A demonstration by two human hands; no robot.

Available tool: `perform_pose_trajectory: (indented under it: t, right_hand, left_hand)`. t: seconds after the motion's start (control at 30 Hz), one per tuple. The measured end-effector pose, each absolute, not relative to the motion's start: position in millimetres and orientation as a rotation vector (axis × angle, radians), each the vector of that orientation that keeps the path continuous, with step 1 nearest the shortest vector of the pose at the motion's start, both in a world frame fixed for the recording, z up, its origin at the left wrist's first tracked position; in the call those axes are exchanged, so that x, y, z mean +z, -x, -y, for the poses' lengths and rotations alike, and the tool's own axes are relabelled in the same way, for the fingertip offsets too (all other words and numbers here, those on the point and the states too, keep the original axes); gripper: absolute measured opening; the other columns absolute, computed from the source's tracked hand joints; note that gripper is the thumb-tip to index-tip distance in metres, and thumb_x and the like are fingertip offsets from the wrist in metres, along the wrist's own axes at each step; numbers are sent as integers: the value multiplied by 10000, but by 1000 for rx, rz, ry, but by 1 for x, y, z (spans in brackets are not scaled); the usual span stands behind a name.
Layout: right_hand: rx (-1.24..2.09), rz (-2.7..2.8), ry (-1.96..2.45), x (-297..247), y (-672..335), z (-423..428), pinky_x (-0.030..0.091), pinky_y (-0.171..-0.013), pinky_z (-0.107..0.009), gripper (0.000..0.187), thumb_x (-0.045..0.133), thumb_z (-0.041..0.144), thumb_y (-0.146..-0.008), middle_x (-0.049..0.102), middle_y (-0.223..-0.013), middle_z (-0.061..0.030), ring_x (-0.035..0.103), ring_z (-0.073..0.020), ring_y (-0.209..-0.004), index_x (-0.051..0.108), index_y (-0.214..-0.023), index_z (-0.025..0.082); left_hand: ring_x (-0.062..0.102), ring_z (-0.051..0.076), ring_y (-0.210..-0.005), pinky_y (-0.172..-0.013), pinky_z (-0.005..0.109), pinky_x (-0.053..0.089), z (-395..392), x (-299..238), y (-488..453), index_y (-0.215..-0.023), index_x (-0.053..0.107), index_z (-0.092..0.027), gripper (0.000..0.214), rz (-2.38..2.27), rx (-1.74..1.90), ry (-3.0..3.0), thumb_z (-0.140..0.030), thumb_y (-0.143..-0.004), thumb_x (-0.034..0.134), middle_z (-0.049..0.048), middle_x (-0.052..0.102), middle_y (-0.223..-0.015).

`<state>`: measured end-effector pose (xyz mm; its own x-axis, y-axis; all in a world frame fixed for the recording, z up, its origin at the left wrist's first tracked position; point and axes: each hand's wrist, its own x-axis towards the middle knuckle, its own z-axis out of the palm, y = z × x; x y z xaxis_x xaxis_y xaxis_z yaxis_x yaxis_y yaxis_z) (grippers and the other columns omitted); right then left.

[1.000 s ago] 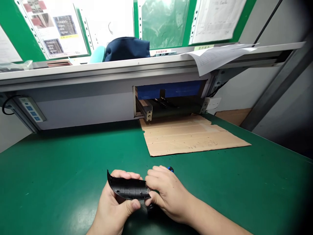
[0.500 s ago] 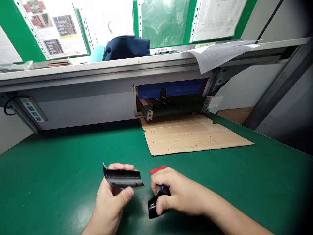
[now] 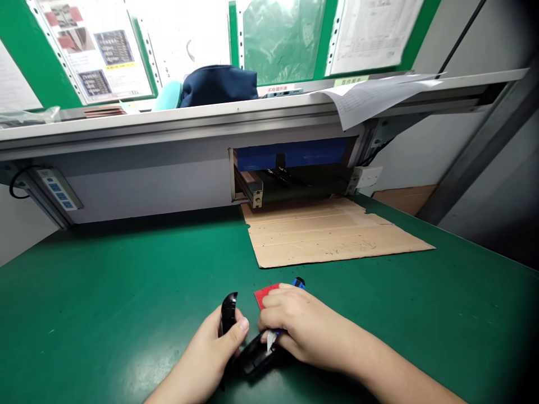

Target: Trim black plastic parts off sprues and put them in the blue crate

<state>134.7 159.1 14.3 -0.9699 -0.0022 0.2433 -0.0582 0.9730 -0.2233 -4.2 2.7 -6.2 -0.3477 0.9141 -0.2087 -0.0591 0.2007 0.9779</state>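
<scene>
My left hand is closed around a curved black plastic shell, which stands on end with its edge toward me. My right hand is wrapped round a utility knife; its blue and black end sticks out above the knuckles and the pale blade shows below the fingers. Under the blade lies a second black plastic piece, close beside the left hand. Whether the right fingers also grip this piece I cannot tell. A flat red piece lies just behind the right fingers, partly covered by them.
The green table top spreads around both hands. Farther back lies a cardboard sheet below an open drawer slot with a blue front. A shelf crosses the back, carrying a dark blue pouch and loose paper.
My left hand has turned the shell from lying level to upright and moved right and down. My right hand has tilted, so the knife's blade and blue end now show, the black piece lower left.
</scene>
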Motion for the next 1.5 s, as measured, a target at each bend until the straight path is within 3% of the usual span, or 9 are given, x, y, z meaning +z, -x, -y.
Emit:
perform_pose_trajectory:
  t: [0.1, 0.27, 0.37, 0.47, 0.57, 0.77, 0.9, 1.27, 1.5]
  right_hand:
    - [311, 2714, -95, 7, -129, -152, 247, -623, -295, 137, 579, 104, -853, 512, -707, 20, 433, -158, -661, 633, -837, 229]
    - [473, 2444, 80, 8, -125, -144, 245, -638, -305, 154, 504, 336, -985, 499, -758, -1, 410, -178, -689, 597, -1002, 215]
    - [647, 2365, 133, 12, -126, -143, 294, -698, -312, 380, 489, 572, -970, 506, -823, -11, 442, -195, -755, 553, -1093, 219]
    - [641, 2374, 135, 13, -127, -142, 308, -713, -327, 578, 370, 732, -922, 501, -864, -31, 439, -217, -778, 541, -1127, 220]
    - [533, 2438, 191, 9, -126, -138, 292, -705, -333, 610, 298, 748, -923, 497, -875, -38, 422, -224, -773, 555, -1089, 221]
    - [382, 2531, 256, 5, -122, -137, 270, -678, -330, 775, 64, 776, -893, 487, -856, -50, 403, -229, -766, 573, -994, 200]
    - [293, 2538, 250, 5, -121, -137, 243, -646, -317, 815, -20, 773, -875, 475, -797, -44, 388, -218, -730, 541, -812, 185]
    - [256, 2599, 183, -1, -120, -138, 221, -611, -307, 769, -8, 755, -898, 507, -699, -18, 390, -184, -660, 457, -696, 177]
    - [762, 2440, 58, 0, -118, -139, 294, -610, -278, 726, 137, 814, -880, 499, -693, -1, 419, -160, -639, 441, -707, 179]
  left_hand:
    - [465, 177, -824, -742, 252, 361, -2, 3, 5, -941, 593, -148, 384, -1332, 1271, -981, -501, -805, 658, 35, 559, -882]
    - [464, 146, -753, -710, 236, 358, -1, 1, 7, -939, 639, -133, 339, -1069, 1330, -869, -404, -767, 747, 16, 540, -810]
    - [546, 173, -825, -796, 271, 406, -1, -7, 6, -1052, 620, -176, 387, -1005, 1558, -635, -394, -764, 758, 35, 603, -887]
    - [563, 223, -1032, -894, 304, 416, 0, -9, 3, -1150, 564, -222, 494, -1002, 1819, -430, -361, -735, 792, 69, 623, -1091]
    - [547, 244, -1118, -936, 323, 419, 1, -9, 1, -1188, 521, -228, 602, -1006, 1936, -383, -331, -686, 836, 95, 602, -1199]
    - [605, 259, -1026, -879, 331, 465, 3, -10, -5, -1132, 545, -184, 658, -1043, 1989, -447, -352, -596, 890, 136, 639, -1139]
    - [607, 281, -1037, -879, 337, 483, 3, -5, -8, -1076, 592, -187, 640, -1107, 2017, -464, -382, -553, 906, 122, 651, -1117]
    - [601, 278, -1034, -881, 337, 510, 10, -12, 4, -1044, 613, -203, 519, -1252, 1976, -792, -390, -628, 861, 106, 656, -1076]
    - [588, 264, -1051, -896, 319, 481, 6, -6, -3, -1041, 622, -216, 529, -1108, 2001, -626, -384, -609, 875, 81, 646, -1080]
